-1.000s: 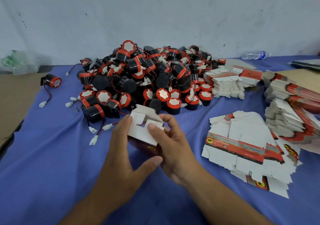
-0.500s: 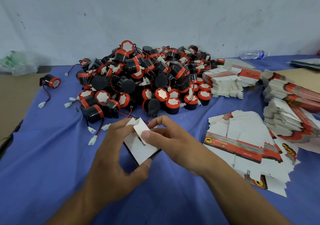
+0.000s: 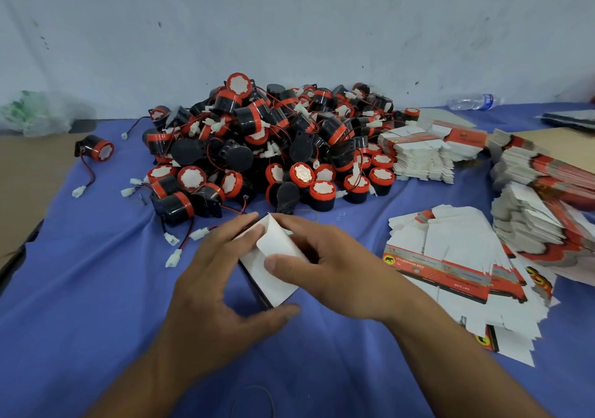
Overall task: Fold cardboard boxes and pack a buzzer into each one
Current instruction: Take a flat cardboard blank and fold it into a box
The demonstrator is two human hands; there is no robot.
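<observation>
**Box gripped in both hands, right thumb on the white panel**

The box was held between both hands, low over the blue cloth. Whether it rested on the cloth could not be told. Its white inner side was turned upward, and a dark printed edge was seen along its lower left side. What was inside it could not be seen.

The left hand was closed on the box from the left. Its fingers were curled over the far corner and its thumb was set against the near corner. The right hand was closed on the box from the right. Its thumb was pressed flat on the white panel and its index finger was curved over the far edge. Its other fingers were curled behind the box and partly hidden. A rounded white flap was noted between the left fingertips and the right thumb.

The pile of buzzers, black with red rims, was recorded just beyond both hands. Red and black leads with white plugs lay just beside the left fingers. A single buzzer was noted well beyond and left of the left hand, apart from the pile.

A fanned stack of flat cartons was noted just right of the right hand. Further carton stacks were noted beyond it. A water bottle lay on its side far beyond the right hand. A crumpled plastic bag was noted far beyond the left hand.
</observation>
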